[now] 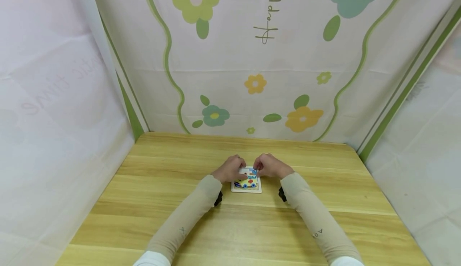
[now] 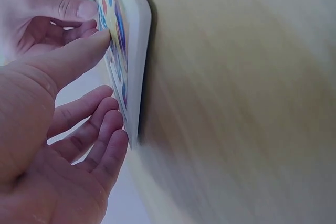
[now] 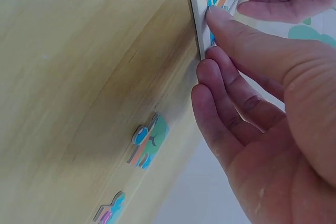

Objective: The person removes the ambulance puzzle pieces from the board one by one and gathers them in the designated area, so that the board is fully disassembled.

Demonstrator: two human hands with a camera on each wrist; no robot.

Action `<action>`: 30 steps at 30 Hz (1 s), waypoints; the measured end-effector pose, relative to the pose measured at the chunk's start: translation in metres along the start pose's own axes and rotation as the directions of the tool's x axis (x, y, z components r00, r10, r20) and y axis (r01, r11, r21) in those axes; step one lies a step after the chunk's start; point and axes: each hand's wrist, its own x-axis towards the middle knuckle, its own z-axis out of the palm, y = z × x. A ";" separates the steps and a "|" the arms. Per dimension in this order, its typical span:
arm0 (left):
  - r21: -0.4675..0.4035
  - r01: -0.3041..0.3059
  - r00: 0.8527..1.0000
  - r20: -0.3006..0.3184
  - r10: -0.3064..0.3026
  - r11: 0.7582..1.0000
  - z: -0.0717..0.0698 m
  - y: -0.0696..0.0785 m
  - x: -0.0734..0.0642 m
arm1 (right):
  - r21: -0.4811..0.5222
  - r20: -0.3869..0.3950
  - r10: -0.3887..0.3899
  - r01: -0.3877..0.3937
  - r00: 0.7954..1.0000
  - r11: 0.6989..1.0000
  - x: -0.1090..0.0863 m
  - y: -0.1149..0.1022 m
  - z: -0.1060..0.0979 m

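A small square jigsaw puzzle [image 1: 246,184] with a white frame lies on the table, showing a yellow vehicle with blue wheels and a red cross. At its left side is my left hand [image 1: 230,170]; the thumb [image 2: 97,43] rests on the picture and the other fingertips are right at the frame's edge. My right hand [image 1: 271,166] is over the upper right corner. Its thumb [image 3: 223,22] touches the picture beside the rim, with a blue patch of puzzle between thumb and index fingertip. Whether that piece is pinched, I cannot tell.
Two loose puzzle pieces lie on the wooden table [image 1: 234,230] in the right wrist view: a green and blue piece [image 3: 152,142] and a blue and pink piece [image 3: 111,208]. Flower-printed cloth [image 1: 223,57] hangs behind the table and along both sides.
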 end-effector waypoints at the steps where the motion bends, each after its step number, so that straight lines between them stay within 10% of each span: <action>1: 0.002 -0.010 1.000 -0.002 0.010 1.000 0.001 0.001 0.000 | -0.001 0.000 -0.003 0.003 1.000 1.000 0.000 0.000 0.000; 30: -0.034 -0.042 0.998 -0.039 0.041 0.999 0.013 0.007 0.012 | -0.009 0.013 0.014 -0.014 1.000 1.000 0.000 0.001 0.000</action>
